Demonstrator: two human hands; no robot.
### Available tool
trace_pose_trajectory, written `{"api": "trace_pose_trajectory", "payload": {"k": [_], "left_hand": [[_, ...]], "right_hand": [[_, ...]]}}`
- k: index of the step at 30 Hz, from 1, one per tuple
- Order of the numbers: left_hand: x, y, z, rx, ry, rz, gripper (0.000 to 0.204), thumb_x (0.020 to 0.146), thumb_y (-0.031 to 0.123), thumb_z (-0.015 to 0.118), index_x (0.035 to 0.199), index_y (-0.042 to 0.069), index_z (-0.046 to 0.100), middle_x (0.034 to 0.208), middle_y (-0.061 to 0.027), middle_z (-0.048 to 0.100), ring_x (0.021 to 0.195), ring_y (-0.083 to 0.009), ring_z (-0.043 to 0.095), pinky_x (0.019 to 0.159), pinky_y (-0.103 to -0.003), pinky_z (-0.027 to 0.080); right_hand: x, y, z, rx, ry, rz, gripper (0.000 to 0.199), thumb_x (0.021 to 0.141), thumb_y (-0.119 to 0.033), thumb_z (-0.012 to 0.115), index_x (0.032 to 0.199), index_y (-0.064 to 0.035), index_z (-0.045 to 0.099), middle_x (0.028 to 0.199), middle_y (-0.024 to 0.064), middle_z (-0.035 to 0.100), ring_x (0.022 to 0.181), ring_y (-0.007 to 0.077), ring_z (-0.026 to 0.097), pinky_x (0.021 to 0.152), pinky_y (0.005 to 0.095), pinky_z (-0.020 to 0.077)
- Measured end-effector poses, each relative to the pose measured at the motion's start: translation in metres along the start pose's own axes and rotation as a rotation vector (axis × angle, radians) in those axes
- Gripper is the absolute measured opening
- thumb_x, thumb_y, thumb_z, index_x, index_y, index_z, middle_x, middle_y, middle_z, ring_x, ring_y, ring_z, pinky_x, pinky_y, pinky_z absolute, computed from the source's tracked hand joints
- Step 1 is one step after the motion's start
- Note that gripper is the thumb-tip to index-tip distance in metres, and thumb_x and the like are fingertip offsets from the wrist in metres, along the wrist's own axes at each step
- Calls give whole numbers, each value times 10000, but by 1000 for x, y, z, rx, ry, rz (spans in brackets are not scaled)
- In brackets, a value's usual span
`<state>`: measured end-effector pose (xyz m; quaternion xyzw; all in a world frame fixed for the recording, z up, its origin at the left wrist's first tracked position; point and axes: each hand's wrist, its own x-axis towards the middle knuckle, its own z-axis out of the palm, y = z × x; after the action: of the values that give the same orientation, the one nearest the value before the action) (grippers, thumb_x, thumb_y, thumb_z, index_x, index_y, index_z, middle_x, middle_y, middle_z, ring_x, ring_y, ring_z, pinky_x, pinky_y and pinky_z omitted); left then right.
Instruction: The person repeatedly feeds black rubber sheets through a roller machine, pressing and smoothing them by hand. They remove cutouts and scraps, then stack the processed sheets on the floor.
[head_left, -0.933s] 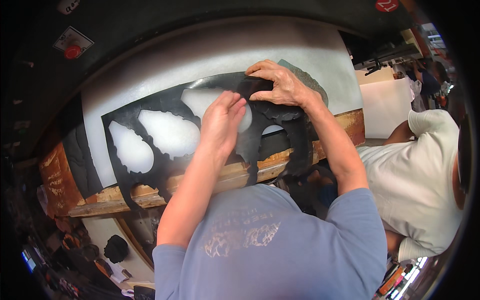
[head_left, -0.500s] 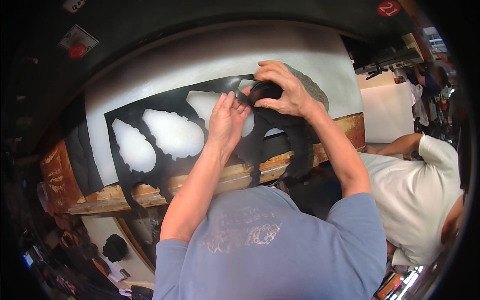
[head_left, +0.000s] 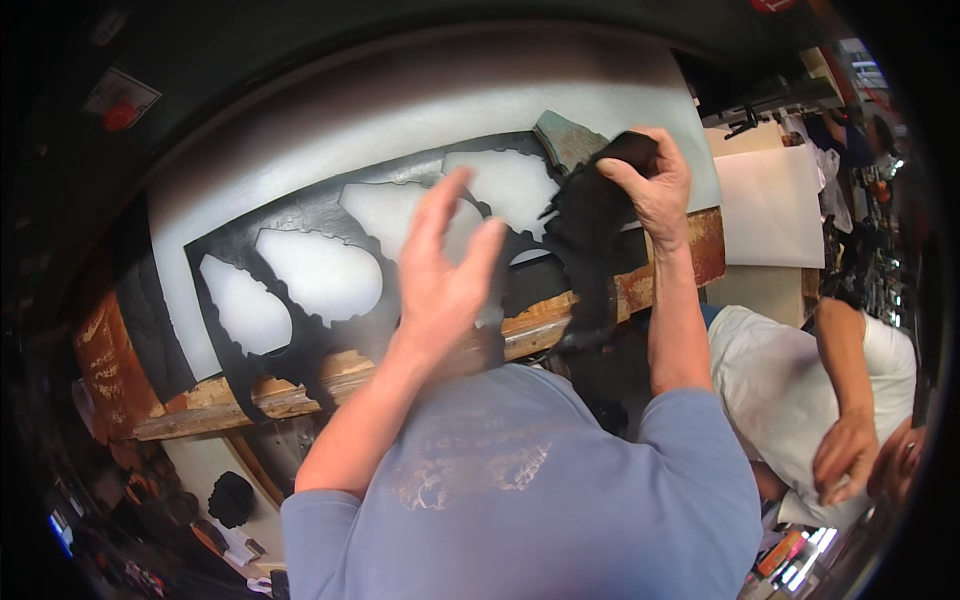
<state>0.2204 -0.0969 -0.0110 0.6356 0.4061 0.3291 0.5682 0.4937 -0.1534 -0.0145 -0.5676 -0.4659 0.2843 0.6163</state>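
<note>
Left hand (head_left: 440,290) with thumb (head_left: 484,250) wide of the fingers (head_left: 437,210), right hand (head_left: 664,200) in a pinch grip

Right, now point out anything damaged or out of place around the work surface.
The wooden front edge looks rough and battered, and the panel at its left end is rust-brown with patchy wear. Strips of the black material hang unevenly over that edge. No spill shows.
</note>
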Motion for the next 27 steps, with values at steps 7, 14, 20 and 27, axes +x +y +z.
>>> {"api": "trace_pose_trajectory", "payload": {"k": [7, 14, 20, 27], "left_hand": [[55, -20, 59, -187, -385, -317, 551, 989, 262, 782, 1358, -116, 627, 1257, -185, 748, 1110, -268, 728, 1019, -417, 562], [49, -40, 62, -784, -132, -544, 357, 1057, 167, 719, 1335, -38, 628, 1242, -132, 733, 1100, -235, 734, 972, -428, 607], [46, -40, 63, -828, -90, -525, 360, 1062, 145, 709, 1354, -42, 611, 1268, -139, 727, 1133, -246, 732, 1001, -438, 605], [40, -42, 59, -925, -70, -458, 308, 1071, 143, 696, 1329, -13, 635, 1282, -125, 724, 1134, -251, 728, 994, -438, 603]], "right_hand": [[24, -7, 14, -76, -327, 108, 328, 936, -152, 828, 1212, -9, 724, 1135, 67, 736, 1075, 135, 677, 975, 288, 541], [18, 21, -25, -802, -524, 128, 819, 866, -327, 831, 1608, -158, 527, 1711, 170, 399, 1583, 386, 359, 1291, 501, 332], [24, 18, -48, -719, -694, 32, 1073, 691, -351, 920, 1650, -202, 464, 1745, 172, 325, 1598, 399, 327, 1296, 514, 337], [13, 21, -46, -817, -629, -17, 1036, 662, -282, 870, 1620, -159, 496, 1703, 201, 374, 1557, 431, 365, 1272, 522, 366]]}}
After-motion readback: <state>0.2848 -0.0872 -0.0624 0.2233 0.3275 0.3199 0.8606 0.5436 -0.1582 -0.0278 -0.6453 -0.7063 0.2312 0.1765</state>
